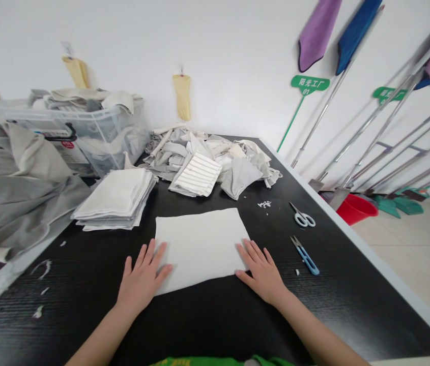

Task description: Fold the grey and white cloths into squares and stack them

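Note:
A white rectangular cloth (199, 249) lies flat on the black table (207, 325) in front of me. On its left edge rests my left hand (142, 277), fingers spread and thumb on the fabric. My right hand (260, 269) lies on the opposite edge, its fingers also apart. Neither hand grips the cloth. To the right of my right hand are blue thread snips (305, 255) and, a little farther back, light-blue scissors (304, 218). Behind my left hand stands a stack of white and grey cloths (117, 195).
A loose heap of grey and white cloths (237, 175) covers the back of the table. At left stands a clear plastic bin (104, 129) full of cloths, beside draped grey fabric (27, 203). Thread scraps (264, 204) dot the table. A red bucket (357, 208) sits on the floor.

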`<state>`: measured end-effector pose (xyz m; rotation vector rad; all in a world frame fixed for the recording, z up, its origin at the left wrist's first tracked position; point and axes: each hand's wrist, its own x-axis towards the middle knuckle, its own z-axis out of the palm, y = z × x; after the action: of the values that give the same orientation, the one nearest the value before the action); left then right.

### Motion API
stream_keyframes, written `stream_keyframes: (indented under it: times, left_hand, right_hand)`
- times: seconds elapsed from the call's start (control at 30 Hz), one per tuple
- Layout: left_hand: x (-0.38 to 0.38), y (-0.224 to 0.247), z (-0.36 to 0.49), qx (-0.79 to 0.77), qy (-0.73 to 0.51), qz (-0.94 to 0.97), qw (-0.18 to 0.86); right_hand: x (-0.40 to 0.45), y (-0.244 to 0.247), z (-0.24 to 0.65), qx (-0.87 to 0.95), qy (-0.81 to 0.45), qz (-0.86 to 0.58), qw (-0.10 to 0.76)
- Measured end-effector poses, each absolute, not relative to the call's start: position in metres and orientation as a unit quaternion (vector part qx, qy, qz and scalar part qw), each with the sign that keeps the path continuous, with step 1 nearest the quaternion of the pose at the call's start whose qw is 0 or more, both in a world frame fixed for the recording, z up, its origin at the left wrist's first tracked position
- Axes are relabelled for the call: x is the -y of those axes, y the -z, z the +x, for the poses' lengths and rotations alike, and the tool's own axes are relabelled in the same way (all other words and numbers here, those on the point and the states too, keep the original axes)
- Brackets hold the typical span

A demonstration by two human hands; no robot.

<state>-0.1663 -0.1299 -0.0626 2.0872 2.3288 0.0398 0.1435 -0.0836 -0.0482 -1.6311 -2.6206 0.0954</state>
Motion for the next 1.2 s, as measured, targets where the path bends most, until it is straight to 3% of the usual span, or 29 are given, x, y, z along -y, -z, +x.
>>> stream_keyframes:
  times: [0.17,0.37,0.6,0.67,0.73,0.83,1.0,1.1,1.2]
  left_hand:
    - [0.139,0.063,-0.172,-0.741,-0.02,0.67,-0.045]
    - [0.153,0.047,-0.174,-0.47,0.022,0.878,0.087]
    - [0.181,0.049,-0.135,-0.575,-0.083,0.814,0.0]
    - [0.182,0.047,-0.12,-0.605,-0.107,0.789,-0.003]
    - [0.179,0.043,-0.105,-0.628,-0.143,0.763,0.048]
    - [0.168,0.035,-0.084,-0.626,-0.236,0.713,0.21]
    - [0.157,0.029,-0.063,-0.55,-0.332,0.633,0.432]
    - [0.158,0.021,-0.067,-0.553,-0.333,0.612,0.458]
    - [0.158,0.009,-0.082,-0.563,-0.38,0.64,0.359]
  right_hand:
    - [0.083,0.046,0.147,0.854,-0.039,-0.519,0.019]
    - [0.064,0.047,0.151,0.872,-0.048,-0.488,0.008]
    - [0.032,0.045,0.131,0.81,0.016,-0.583,0.062]
    - [0.042,0.036,0.119,0.83,0.02,-0.55,0.085]
    - [0.064,0.028,0.105,0.888,-0.024,-0.451,0.086]
    - [0.103,0.022,0.085,0.941,-0.134,-0.304,0.071]
    - [0.123,0.028,0.075,0.911,-0.199,-0.347,0.096]
    - [0.109,0.033,0.087,0.897,-0.215,-0.369,0.116]
    - [0.095,0.036,0.103,0.872,-0.267,-0.378,0.159]
